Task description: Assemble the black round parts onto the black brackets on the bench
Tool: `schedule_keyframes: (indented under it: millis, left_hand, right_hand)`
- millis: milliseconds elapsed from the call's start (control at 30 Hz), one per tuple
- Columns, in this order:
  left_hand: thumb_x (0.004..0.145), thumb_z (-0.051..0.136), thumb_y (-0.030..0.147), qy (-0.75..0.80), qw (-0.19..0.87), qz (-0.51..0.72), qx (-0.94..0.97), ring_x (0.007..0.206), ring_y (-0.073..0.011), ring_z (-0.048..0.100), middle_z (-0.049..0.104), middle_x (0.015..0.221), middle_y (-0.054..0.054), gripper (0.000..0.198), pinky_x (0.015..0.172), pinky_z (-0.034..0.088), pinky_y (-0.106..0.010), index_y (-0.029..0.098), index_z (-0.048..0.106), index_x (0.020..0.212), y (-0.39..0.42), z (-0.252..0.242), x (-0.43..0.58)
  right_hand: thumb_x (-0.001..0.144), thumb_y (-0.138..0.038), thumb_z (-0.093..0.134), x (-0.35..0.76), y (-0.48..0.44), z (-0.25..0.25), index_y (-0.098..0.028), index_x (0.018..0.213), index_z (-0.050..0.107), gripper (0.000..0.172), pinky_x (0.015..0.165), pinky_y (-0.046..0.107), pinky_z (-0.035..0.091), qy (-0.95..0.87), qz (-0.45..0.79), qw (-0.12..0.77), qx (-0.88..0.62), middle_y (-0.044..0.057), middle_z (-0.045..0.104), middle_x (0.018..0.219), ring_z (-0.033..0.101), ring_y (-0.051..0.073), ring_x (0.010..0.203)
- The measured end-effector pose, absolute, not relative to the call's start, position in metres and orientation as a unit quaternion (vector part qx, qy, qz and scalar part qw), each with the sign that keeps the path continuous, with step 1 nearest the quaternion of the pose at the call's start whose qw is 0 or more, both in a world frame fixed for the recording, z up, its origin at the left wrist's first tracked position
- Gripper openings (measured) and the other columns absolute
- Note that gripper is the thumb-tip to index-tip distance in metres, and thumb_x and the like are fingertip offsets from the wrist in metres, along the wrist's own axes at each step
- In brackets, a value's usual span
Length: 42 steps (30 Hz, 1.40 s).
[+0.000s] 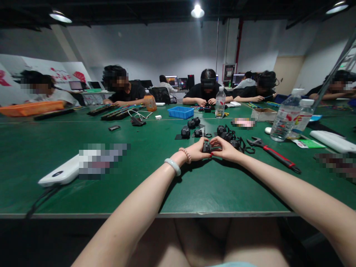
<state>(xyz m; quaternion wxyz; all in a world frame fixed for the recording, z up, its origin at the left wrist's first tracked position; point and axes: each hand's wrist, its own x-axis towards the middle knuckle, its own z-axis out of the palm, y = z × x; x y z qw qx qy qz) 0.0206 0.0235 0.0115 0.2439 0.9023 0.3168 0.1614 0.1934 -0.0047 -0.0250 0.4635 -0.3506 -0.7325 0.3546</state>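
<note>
My left hand (198,149), with a beaded bracelet and a pale bangle on the wrist, is closed on a small black block-like part (207,147) just above the green table (205,189). From the other side, my right hand (226,150) curls its thumb and fingers against the same part; a dark piece shows between these fingers, too small to name. Beyond my left hand sit several black parts with flat fins (185,133) and a black ring (208,135). Similar black parts (221,129) lie beyond my right hand, with another ring (250,150) beside them.
A red-handled adjustable wrench (278,155) lies at right, near water bottles (286,115) and a white power bank (333,141). Another power bank (62,172) rests at left. A blue tray (180,112) and a bottle (220,103) stand ahead. Several people work across the table.
</note>
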Motion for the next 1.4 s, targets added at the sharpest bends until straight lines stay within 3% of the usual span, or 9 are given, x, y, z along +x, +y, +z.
schedule_keyframes:
  millis: [1400]
  left_hand:
    - [0.061, 0.056, 0.039, 0.328, 0.224, 0.162, 0.903, 0.073, -0.0167, 0.051, 0.05, 0.085, -0.004, 0.061, 0.063, 0.041, -0.027, 0.015, 0.03, 0.111, 0.0206, 0.0127, 0.0204]
  right_hand:
    - [0.067, -0.023, 0.055, 0.1944, -0.0015, -0.0243, -0.014, 0.092, 0.052, 0.027, 0.078, 0.031, 0.043, -0.752, 0.278, 0.433, -0.41, 0.006, 0.056, 0.091, 0.053, 0.014, 0.083]
